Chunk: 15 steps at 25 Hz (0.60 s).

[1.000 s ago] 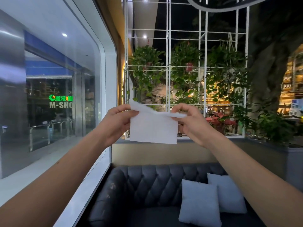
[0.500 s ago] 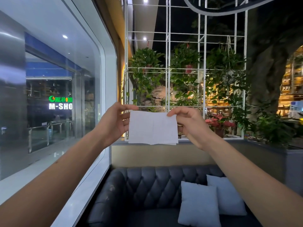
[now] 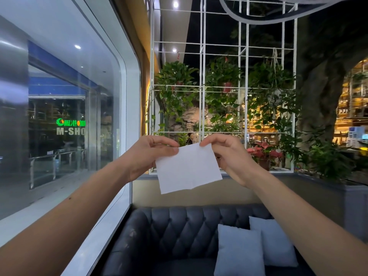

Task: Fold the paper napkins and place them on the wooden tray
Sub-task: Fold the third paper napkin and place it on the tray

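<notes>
Napkin [image 3: 188, 168] hangs between my left hand [image 3: 148, 154] and right hand [image 3: 225, 156], fingers pinched shut on its top corners so it falls flat for folding.

I have both bare arms stretched forward at chest height, my left hand [image 3: 148, 154] and right hand [image 3: 229, 156] each pinched shut, thumb against fingertips.

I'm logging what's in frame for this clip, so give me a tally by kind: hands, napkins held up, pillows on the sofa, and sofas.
Hands: 2, left hand and right hand
Paper napkin: 1, pinched by both hands at its top corners
Pillows: 2, front pillow and back pillow
Sofa: 1
Total: 6
</notes>
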Available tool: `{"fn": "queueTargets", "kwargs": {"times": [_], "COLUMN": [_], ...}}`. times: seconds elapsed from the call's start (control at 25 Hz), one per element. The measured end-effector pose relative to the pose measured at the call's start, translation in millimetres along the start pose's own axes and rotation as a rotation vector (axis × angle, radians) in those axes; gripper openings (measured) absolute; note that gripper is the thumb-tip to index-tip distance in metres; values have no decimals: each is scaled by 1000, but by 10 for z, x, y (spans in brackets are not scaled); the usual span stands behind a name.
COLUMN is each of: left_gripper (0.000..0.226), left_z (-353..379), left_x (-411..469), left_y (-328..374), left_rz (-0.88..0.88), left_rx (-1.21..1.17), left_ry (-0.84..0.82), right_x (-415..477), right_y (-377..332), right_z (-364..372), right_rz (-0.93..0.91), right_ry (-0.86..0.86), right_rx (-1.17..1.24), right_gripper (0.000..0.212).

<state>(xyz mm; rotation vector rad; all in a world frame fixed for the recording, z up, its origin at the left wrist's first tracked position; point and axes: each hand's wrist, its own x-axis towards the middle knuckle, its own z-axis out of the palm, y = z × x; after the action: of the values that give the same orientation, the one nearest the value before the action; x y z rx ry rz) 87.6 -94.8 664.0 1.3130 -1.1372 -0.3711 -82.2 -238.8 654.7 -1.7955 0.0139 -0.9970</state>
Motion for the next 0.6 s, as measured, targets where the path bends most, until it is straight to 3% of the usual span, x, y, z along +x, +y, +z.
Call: {"fn": "queueTargets", "kwargs": {"times": [0.2,0.4,0.6], "left_gripper": [14,13,12], "left_z": [25,52,72], "left_x": [39,61,56], "left_y": [-30,-64,-69], "left_rz": [41,84,95], "left_rx": [11,-76,-172], "left_ry": [32,108,185], "right_x": [-13,-84,-117], "right_y": [23,214,319], "right_z": [10,103,168], "right_rz": [148,241,292], "right_ry": [-14,-46,-25], "right_rx": [168,283,472], "right_gripper": [27,52,48]}}
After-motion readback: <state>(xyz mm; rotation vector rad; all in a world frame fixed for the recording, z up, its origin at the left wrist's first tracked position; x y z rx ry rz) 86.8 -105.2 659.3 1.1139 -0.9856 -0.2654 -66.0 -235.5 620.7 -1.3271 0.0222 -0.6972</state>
